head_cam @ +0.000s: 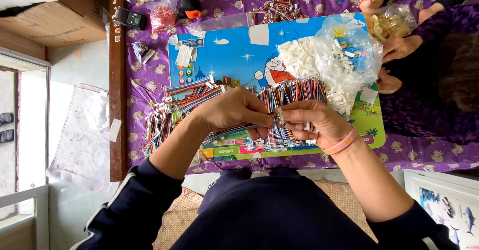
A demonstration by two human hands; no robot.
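Above the cartoon board [234, 50] on the purple cloth [429, 153], the left hand [234, 111] was closed around a flat strip of coloured wires [227, 132], pinching it near its end. The right hand [312, 121], with a pink wristband [342, 143], had its fingers curled shut on a small white connector [278, 116] at that end, so both hands met there. More wire bundles [294, 91] lay just beneath them, and a clear bag of white connectors [332, 55] sat beyond, near another person's hand [399, 48].
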